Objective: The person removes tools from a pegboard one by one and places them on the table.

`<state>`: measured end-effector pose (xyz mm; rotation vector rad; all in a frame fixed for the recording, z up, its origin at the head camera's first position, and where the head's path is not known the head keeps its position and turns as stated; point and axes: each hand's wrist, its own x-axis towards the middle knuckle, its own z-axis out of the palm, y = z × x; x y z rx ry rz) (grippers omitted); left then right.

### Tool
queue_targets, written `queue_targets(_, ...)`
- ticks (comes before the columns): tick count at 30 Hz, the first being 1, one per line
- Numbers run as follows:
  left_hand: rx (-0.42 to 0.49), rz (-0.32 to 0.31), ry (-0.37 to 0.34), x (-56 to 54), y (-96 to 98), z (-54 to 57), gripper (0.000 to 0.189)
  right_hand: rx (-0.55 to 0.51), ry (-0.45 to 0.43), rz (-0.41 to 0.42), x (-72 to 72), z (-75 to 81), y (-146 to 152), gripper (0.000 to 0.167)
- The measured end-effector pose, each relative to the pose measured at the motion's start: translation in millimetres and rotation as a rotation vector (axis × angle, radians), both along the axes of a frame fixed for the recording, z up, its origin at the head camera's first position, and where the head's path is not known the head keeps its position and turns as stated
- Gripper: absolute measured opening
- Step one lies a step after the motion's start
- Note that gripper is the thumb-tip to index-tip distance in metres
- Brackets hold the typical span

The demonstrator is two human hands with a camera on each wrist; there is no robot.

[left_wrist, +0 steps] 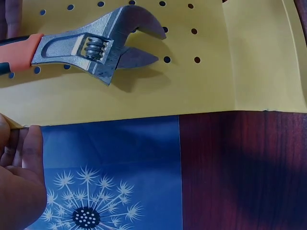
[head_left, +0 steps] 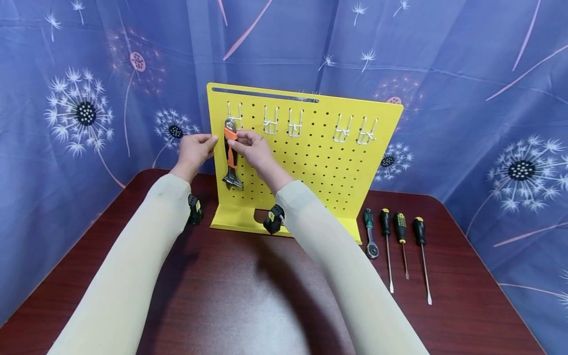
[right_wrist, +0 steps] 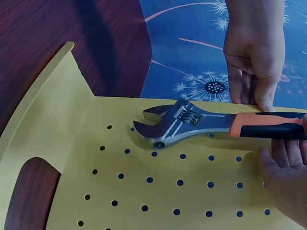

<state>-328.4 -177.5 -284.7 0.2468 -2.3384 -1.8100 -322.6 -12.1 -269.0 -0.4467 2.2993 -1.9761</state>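
An adjustable wrench (head_left: 232, 159) with an orange and black handle hangs jaw-down against the left side of a yellow pegboard (head_left: 382, 129). My right hand (head_left: 254, 149) holds its handle near the top, between thumb and fingers. The handle's upper end overlaps a white wire hook (head_left: 240, 109) in the head view. At the board's left edge, my left hand (head_left: 194, 150) pinches the rim between thumb and fingers. Both wrist views show the wrench's metal head (left_wrist: 103, 40) close over the perforated face, its jaws apart.
Several more white hooks (head_left: 270, 129) line the board's upper part. On the dark red table (head_left: 248, 305), to the right, lie a green-handled ratchet (head_left: 369, 222) and three screwdrivers (head_left: 401, 229). A blue dandelion-print curtain (head_left: 466, 39) hangs behind.
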Motion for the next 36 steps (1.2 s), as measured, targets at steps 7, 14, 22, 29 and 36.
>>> queue_targets(7, -0.009, -0.011, -0.013, 1.3, -0.4, 1.0, 0.041, -0.020, -0.023, 0.006, 0.1, -2.2, -4, 0.040)
queue_targets(14, -0.032, -0.006, 0.002, 3.3, -1.2, -0.4, 0.041, -0.031, -0.063, 0.006, 4.6, -3.0, -4, 0.041)
queue_targets(22, -0.049, -0.005, 0.010, 4.5, -1.3, -0.9, 0.040, -0.012, -0.071, 0.009, 15.5, 0.0, -2, 0.034)
queue_targets(29, -0.064, -0.012, 0.012, 3.8, -3.1, -1.7, 0.040, 0.020, -0.084, 0.019, 19.3, 2.5, -1, 0.032)
queue_targets(36, -0.063, -0.003, 0.016, 3.6, -2.6, -1.9, 0.039, 0.043, -0.102, 0.020, 23.8, 7.3, 1, 0.035)
